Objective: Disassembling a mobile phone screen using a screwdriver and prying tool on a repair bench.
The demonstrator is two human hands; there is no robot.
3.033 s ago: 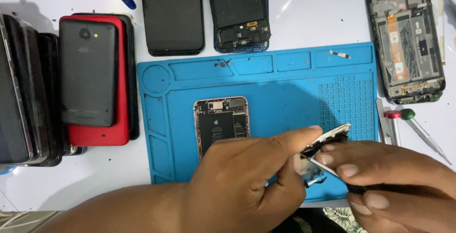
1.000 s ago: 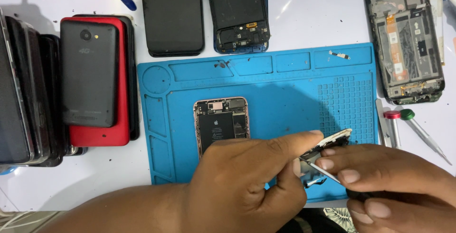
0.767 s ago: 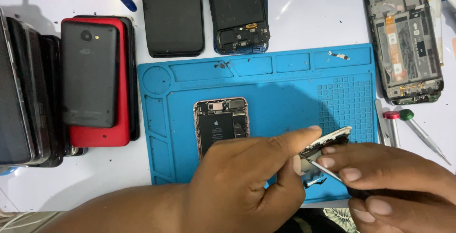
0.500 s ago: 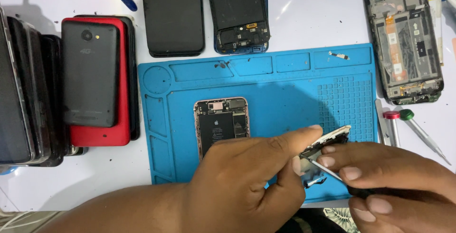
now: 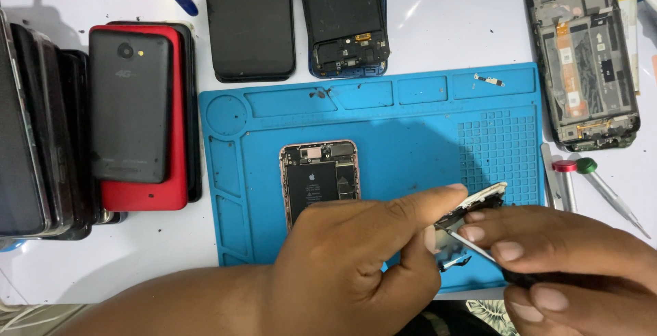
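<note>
Our left hand (image 5: pixel 356 267) pinches a small phone part (image 5: pixel 472 206) between thumb and forefinger, above the lower right of the blue repair mat (image 5: pixel 410 124). Our right hand (image 5: pixel 568 261) is closed on a thin metal tool (image 5: pixel 472 243), tip touching the part's underside. We judge this the prying or separating step; the next move calls for a steady grip and light pressure. An opened phone (image 5: pixel 319 178) lies on the mat just left. Two screwdrivers (image 5: pixel 582 178) and stripped phones (image 5: pixel 582 55) rest on the white tabletop (image 5: pixel 452 28).
</note>
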